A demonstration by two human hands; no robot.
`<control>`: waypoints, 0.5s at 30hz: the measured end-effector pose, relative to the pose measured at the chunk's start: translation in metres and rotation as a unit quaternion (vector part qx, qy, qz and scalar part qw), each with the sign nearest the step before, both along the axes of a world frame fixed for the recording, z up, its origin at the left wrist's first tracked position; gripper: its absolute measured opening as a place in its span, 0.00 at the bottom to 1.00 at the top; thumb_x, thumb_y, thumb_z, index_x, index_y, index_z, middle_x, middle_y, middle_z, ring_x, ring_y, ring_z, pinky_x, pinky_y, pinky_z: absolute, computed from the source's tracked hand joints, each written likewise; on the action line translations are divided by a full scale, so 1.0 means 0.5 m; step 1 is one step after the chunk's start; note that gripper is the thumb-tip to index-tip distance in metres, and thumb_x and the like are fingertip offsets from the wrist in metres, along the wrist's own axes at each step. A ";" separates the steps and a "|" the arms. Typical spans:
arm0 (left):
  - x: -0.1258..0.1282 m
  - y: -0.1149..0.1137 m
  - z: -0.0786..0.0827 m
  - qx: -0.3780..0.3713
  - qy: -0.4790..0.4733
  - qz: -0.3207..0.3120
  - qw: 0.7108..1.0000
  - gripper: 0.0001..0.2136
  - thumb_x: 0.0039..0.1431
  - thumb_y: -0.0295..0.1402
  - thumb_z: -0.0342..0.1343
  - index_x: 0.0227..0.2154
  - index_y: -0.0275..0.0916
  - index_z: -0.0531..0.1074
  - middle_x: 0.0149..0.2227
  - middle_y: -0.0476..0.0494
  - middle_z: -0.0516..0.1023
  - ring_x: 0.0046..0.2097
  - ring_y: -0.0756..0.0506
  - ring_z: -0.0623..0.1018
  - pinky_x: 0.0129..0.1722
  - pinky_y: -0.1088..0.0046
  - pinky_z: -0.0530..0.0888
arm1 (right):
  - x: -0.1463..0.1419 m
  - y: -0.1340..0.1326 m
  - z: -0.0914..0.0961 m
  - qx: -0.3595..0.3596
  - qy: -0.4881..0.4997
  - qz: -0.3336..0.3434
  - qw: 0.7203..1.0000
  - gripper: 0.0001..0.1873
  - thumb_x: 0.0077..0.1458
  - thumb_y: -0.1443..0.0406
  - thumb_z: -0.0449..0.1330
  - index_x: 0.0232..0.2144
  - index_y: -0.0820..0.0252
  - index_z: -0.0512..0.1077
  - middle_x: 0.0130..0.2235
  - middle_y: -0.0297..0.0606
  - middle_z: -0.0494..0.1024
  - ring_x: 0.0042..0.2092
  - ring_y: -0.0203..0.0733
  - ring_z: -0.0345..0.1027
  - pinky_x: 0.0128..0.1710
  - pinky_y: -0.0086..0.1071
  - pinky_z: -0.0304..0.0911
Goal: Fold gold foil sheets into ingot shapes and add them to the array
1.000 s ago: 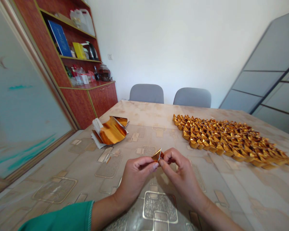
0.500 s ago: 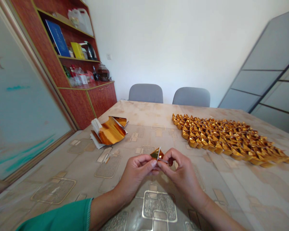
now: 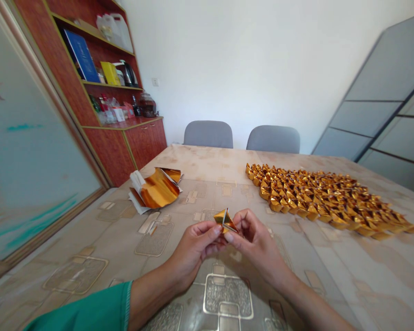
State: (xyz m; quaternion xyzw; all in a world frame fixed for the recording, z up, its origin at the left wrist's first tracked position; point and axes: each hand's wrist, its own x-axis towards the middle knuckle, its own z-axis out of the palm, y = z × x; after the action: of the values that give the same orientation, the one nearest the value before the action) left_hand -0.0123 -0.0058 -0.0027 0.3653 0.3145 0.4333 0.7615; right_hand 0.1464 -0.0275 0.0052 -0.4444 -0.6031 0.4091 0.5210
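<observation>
A small folded piece of gold foil paper point(image 3: 224, 219) is pinched between both hands just above the table, near its front middle. My left hand point(image 3: 196, 248) grips its left side with thumb and forefinger. My right hand point(image 3: 253, 239) pinches its right side, fingers curled. A stack of flat gold foil sheets point(image 3: 158, 187) with white backing lies to the left, beyond my left hand. A large spread of finished gold folded pieces point(image 3: 324, 197) covers the table's right half.
The table point(image 3: 89, 271) has a beige patterned cover. Two grey chairs point(image 3: 241, 135) stand at its far side. A red-brown cabinet with shelves point(image 3: 124, 115) holds bottles, a kettle and books at the left. Grey panels point(image 3: 389, 105) lean at the right.
The gold piece has been turned and opened a little between my fingers, now showing a triangular pointed shape. Both hands stayed in about the same place.
</observation>
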 end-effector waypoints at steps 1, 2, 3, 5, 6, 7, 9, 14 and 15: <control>0.000 0.001 0.000 -0.001 -0.006 0.011 1.000 0.10 0.47 0.37 0.68 0.28 0.36 0.78 0.29 0.47 0.78 0.33 0.51 0.75 0.37 0.75 0.73 | 0.001 0.000 0.000 -0.001 -0.001 0.012 1.000 0.13 0.52 0.58 0.64 0.32 0.56 0.64 0.28 0.29 0.66 0.29 0.36 0.59 0.27 0.29 0.57; 0.000 0.002 -0.001 -0.001 -0.009 0.020 1.000 0.10 0.48 0.37 0.68 0.29 0.36 0.78 0.30 0.46 0.78 0.33 0.51 0.75 0.37 0.75 0.72 | 0.002 0.000 0.000 -0.003 -0.007 0.021 1.000 0.12 0.53 0.57 0.63 0.31 0.56 0.65 0.28 0.31 0.67 0.29 0.36 0.59 0.28 0.29 0.57; 0.000 0.002 -0.001 0.003 -0.007 0.025 1.000 0.10 0.48 0.37 0.67 0.29 0.36 0.79 0.30 0.46 0.78 0.33 0.50 0.75 0.37 0.75 0.72 | 0.002 0.000 -0.001 -0.005 -0.013 0.025 1.000 0.12 0.54 0.57 0.62 0.30 0.57 0.65 0.28 0.31 0.68 0.30 0.37 0.60 0.28 0.30 0.58; 0.000 0.001 -0.002 0.017 0.014 0.028 0.999 0.09 0.49 0.37 0.67 0.29 0.36 0.79 0.30 0.45 0.78 0.32 0.51 0.74 0.36 0.75 0.72 | 0.001 0.000 -0.002 -0.015 -0.018 0.021 1.000 0.12 0.55 0.57 0.60 0.27 0.57 0.66 0.27 0.32 0.69 0.30 0.37 0.61 0.29 0.30 0.58; 0.000 0.000 -0.003 0.028 0.031 0.028 0.999 0.09 0.49 0.37 0.66 0.29 0.36 0.79 0.30 0.45 0.78 0.32 0.51 0.74 0.36 0.75 0.71 | -0.001 0.000 -0.002 -0.022 -0.016 0.014 1.000 0.12 0.56 0.58 0.59 0.26 0.57 0.66 0.26 0.32 0.69 0.29 0.36 0.60 0.29 0.30 0.57; 0.000 -0.002 -0.003 0.041 0.048 0.027 0.998 0.09 0.50 0.37 0.66 0.29 0.35 0.79 0.29 0.46 0.77 0.32 0.51 0.73 0.36 0.75 0.71 | -0.003 0.000 -0.001 -0.027 -0.011 0.003 1.000 0.12 0.55 0.58 0.59 0.25 0.57 0.65 0.25 0.31 0.69 0.28 0.36 0.60 0.28 0.29 0.57; 0.001 -0.004 -0.003 0.061 0.071 0.027 0.995 0.09 0.50 0.36 0.65 0.29 0.35 0.79 0.29 0.46 0.77 0.32 0.51 0.73 0.36 0.75 0.70 | -0.007 -0.001 0.000 -0.034 0.002 -0.016 0.999 0.13 0.54 0.59 0.60 0.23 0.57 0.64 0.23 0.30 0.68 0.26 0.35 0.58 0.26 0.29 0.54; 0.001 -0.005 0.002 0.041 0.075 0.024 0.996 0.09 0.48 0.35 0.67 0.26 0.35 0.77 0.26 0.47 0.76 0.29 0.52 0.72 0.32 0.77 0.68 | -0.010 -0.005 0.004 -0.061 0.046 0.010 0.997 0.14 0.53 0.58 0.61 0.22 0.57 0.62 0.22 0.29 0.67 0.25 0.34 0.57 0.23 0.27 0.54; 0.001 -0.004 0.003 0.032 0.073 0.022 0.997 0.09 0.47 0.36 0.67 0.26 0.35 0.77 0.26 0.47 0.76 0.28 0.52 0.72 0.32 0.77 0.68 | -0.010 -0.006 0.004 -0.066 0.051 0.014 0.996 0.15 0.52 0.57 0.61 0.22 0.56 0.62 0.22 0.28 0.67 0.25 0.34 0.57 0.23 0.27 0.54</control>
State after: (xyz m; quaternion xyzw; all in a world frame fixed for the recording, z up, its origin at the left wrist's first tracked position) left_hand -0.0117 -0.0079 -0.0013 0.4130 0.3628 0.4319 0.7150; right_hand 0.1415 -0.0304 0.0072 -0.4482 -0.5530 0.4776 0.5150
